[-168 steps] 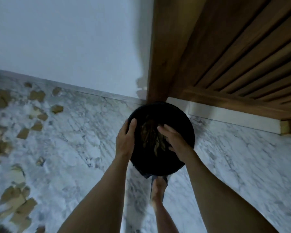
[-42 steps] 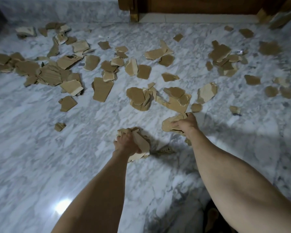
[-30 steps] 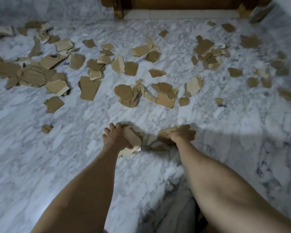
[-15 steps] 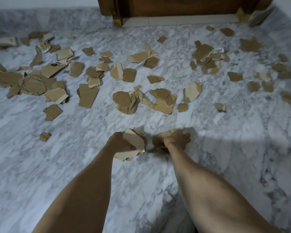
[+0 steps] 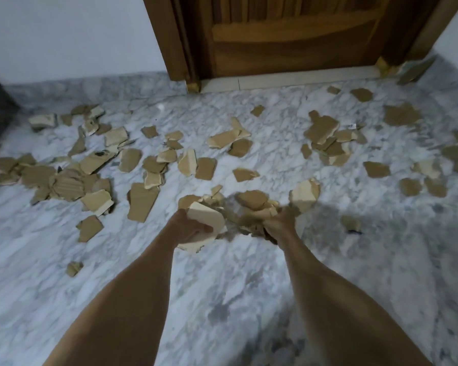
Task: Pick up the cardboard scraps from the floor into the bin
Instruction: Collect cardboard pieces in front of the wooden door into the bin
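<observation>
Marble floor (image 5: 64, 273) strewn with cardboard scraps (image 5: 143, 202) from the wooden door (image 5: 288, 35) edge inward. Left hand (image 5: 189, 229) grips a pale cardboard wad (image 5: 205, 217); right hand (image 5: 279, 224), blurred, clutches a brown bundle (image 5: 251, 223). Bin's out of sight.

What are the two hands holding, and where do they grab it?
The left hand grips a pale cardboard scrap by its lower edge. The right hand clutches a blurry bunch of brown scraps from its right side.

Both hands (image 5: 189, 229) (image 5: 278, 224) clenched (arms outstretched)
</observation>
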The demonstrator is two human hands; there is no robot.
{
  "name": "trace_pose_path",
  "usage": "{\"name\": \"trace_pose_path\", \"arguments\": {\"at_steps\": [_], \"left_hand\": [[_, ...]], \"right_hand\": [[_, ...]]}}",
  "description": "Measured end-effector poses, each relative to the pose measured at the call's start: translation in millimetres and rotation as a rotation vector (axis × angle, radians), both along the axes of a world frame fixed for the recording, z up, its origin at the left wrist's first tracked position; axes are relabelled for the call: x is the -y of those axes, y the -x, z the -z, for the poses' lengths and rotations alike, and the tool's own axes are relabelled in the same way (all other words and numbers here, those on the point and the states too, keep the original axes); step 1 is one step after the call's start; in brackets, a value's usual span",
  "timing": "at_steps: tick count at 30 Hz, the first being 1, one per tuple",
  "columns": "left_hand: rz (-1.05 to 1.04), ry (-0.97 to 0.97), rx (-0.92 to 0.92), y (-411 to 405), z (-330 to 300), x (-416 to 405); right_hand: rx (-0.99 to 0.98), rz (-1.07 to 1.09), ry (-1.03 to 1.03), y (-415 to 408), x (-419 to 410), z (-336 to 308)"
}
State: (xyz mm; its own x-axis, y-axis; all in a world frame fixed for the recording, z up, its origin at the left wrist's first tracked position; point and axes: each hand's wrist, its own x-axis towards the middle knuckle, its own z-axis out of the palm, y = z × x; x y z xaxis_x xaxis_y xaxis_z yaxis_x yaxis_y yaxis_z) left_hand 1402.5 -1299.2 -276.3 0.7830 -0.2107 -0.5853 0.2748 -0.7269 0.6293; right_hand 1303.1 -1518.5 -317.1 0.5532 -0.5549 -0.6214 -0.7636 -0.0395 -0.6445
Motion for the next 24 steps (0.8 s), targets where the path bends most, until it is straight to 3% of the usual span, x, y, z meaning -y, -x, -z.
{"name": "trace_pose_path", "arguments": {"at_steps": [3,6,8,14,18,24], "left_hand": [[0.014,-0.022,0.011,-28,18,9],[0.028,-0.257,0.032,-61,40,19],[0.16,-0.362,0.075,-73,54,21],[0.27,-0.478,0.115,-85,72,41],[0.399,-0.443,0.192,-74,66,59],[0.408,-0.342,0.116,-81,65,49]], "right_hand": [[-0.118,-0.143,0.019,-40,24,-4],[-0.213,-0.344,0.124,-72,34,8],[-0.284,-0.413,0.158,-84,31,30],[-0.287,-0.403,0.511,-95,16,48],[-0.3,-0.442,0.507,-85,6,45],[-0.17,-0.29,0.399,-79,1,44]]}}
